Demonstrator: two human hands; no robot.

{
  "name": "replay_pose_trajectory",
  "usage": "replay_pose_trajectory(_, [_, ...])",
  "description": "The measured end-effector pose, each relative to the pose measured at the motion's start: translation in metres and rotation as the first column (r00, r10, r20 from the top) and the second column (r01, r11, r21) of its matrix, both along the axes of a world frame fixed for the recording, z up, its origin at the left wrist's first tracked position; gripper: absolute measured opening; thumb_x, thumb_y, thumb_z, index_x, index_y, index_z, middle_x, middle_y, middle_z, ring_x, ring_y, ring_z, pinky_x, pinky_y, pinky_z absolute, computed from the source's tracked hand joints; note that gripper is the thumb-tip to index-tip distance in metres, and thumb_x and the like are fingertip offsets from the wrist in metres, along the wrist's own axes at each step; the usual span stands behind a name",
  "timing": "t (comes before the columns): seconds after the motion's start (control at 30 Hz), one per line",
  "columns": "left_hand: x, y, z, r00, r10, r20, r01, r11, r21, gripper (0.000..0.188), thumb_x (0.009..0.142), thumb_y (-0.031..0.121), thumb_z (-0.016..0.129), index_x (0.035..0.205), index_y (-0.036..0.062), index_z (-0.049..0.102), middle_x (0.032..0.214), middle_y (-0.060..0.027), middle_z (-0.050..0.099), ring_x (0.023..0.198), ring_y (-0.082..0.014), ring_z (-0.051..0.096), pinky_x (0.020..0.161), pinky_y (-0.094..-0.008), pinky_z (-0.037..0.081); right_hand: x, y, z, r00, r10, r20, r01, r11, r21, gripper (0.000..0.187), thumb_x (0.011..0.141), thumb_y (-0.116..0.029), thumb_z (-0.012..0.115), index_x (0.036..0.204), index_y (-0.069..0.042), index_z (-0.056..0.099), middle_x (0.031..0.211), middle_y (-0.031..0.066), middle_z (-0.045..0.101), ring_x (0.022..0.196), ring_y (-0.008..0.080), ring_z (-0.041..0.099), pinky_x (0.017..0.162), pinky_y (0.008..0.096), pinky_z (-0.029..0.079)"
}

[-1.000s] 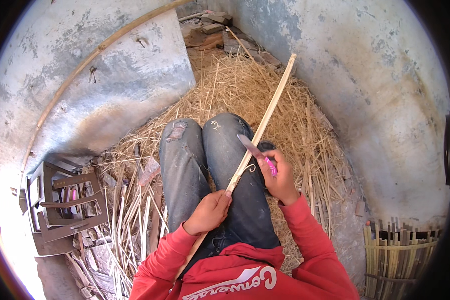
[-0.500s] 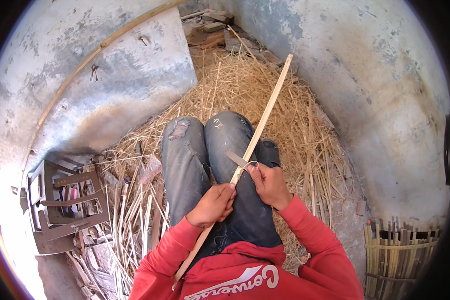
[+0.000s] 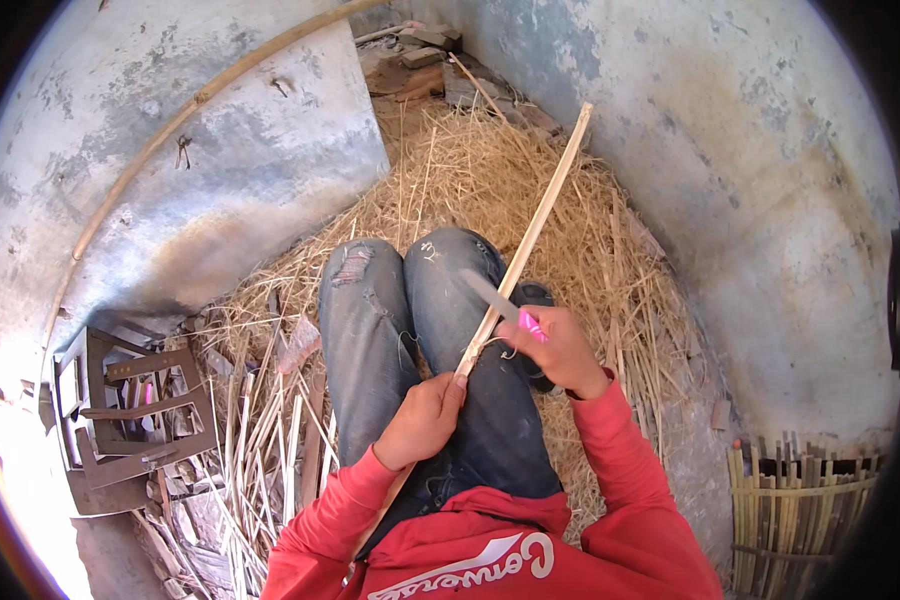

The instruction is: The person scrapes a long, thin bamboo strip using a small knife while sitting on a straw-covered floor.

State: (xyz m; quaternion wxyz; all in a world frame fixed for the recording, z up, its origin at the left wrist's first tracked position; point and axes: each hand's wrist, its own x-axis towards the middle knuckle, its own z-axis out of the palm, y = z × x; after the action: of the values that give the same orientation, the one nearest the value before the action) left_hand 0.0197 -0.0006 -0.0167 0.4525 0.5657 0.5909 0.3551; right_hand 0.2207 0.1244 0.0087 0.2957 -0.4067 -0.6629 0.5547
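A long pale bamboo strip (image 3: pixel 544 207) slants across my lap, its far end over the straw and its near end passing under my left forearm. My left hand (image 3: pixel 420 422) is closed around it, thumb along its upper face. My right hand (image 3: pixel 562 352) grips a knife (image 3: pixel 488 294) by its pink handle. The knife's grey blade, slightly blurred, points up and left across the strip. A thin curled shaving hangs just below my right hand, beside the strip.
Straw and shavings (image 3: pixel 490 170) cover the floor ahead, between pale weathered walls (image 3: pixel 750 200). Loose slats (image 3: pixel 255 470) lie to the left by a brown frame-like stool (image 3: pixel 140 410). A slatted basket (image 3: pixel 800 510) stands at right. A long curved pole (image 3: pixel 160 135) leans left.
My right hand has moved a little right and farther up the strip with the knife, and its pink handle now shows. My left hand has shifted slightly, still gripping the bamboo strip.
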Motion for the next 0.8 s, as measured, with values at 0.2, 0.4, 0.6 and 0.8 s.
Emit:
replay_pose_trajectory(0.2, [0.002,0.001,0.004,1.000,0.021,-0.009,-0.022,0.999,-0.029,0.044,0.113,0.031,0.042,0.082,0.0029,0.055,0.059,-0.0019,0.048,0.051,-0.0134,0.047,0.052,-0.0341,0.040,-0.008,-0.022,0.007,0.991,-0.073,0.116,0.025,0.930,0.366,0.024,0.088,-0.014,0.078,0.076,-0.002,0.062,0.059,0.0145,0.055,0.050,0.0255,0.053,0.050,0.0391,0.040])
replay_pose_trajectory(0.4, [0.001,0.001,-0.011,0.996,0.022,0.083,-0.017,0.998,-0.060,0.043,0.114,0.033,0.041,0.084,0.0051,0.054,0.059,0.0022,0.046,0.051,-0.0088,0.044,0.048,-0.0293,0.036,-0.012,-0.051,0.003,0.988,-0.102,0.116,0.044,0.905,0.424,0.015,0.088,-0.008,0.073,0.082,-0.002,0.061,0.063,0.0199,0.058,0.060,0.0413,0.064,0.052,0.0428,0.046])
replay_pose_trajectory(0.6, [0.004,0.002,-0.001,0.998,0.037,0.052,-0.034,0.998,-0.047,0.046,0.113,0.033,0.043,0.082,0.0020,0.055,0.060,-0.0011,0.048,0.053,-0.0126,0.046,0.053,-0.0333,0.038,-0.010,-0.064,-0.006,0.992,-0.088,0.086,0.046,0.917,0.397,0.013,0.085,-0.005,0.072,0.083,-0.003,0.060,0.062,0.0188,0.058,0.060,0.0414,0.065,0.053,0.0432,0.047])
replay_pose_trajectory(0.8, [-0.004,0.011,-0.006,0.995,0.094,0.038,-0.091,0.994,-0.062,0.044,0.112,0.033,0.045,0.084,0.0011,0.058,0.061,-0.0046,0.050,0.057,-0.0157,0.050,0.057,-0.0358,0.042,0.010,-0.075,-0.003,0.948,-0.318,0.001,0.291,0.869,0.400,0.019,0.090,-0.014,0.077,0.080,-0.004,0.063,0.062,0.0116,0.061,0.051,0.0216,0.060,0.052,0.0371,0.046])
